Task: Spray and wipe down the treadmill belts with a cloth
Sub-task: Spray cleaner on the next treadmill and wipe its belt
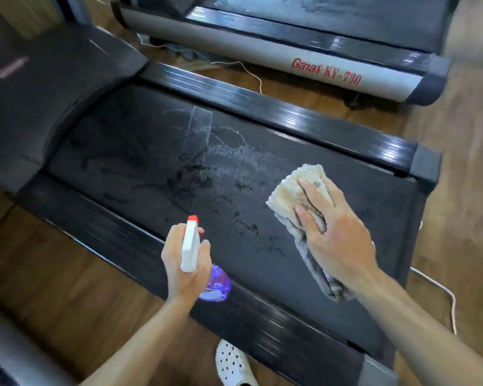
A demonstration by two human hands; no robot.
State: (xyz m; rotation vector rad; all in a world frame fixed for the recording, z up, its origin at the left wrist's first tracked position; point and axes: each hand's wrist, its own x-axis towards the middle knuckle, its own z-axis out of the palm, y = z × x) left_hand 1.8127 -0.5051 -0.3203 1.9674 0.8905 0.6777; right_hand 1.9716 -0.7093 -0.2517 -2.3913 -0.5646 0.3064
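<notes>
A black treadmill belt [156, 151] runs across the middle of the view, with wet streaks and a pale spray patch near its centre. My left hand [186, 263] grips a spray bottle [190, 246] with a white trigger head, red nozzle and purple body, held over the belt's near side rail. My right hand [336, 232] presses a crumpled beige cloth [293, 190] onto the belt at the right, fingers curled over the cloth. Part of the cloth hangs under my wrist.
A second treadmill [304, 59] with a grey side rail and red lettering stands behind. White cables [251, 72] lie on the wooden floor between the machines and at the right. My white perforated shoe [233, 366] stands by the near rail. The motor hood [39, 87] rises at the left.
</notes>
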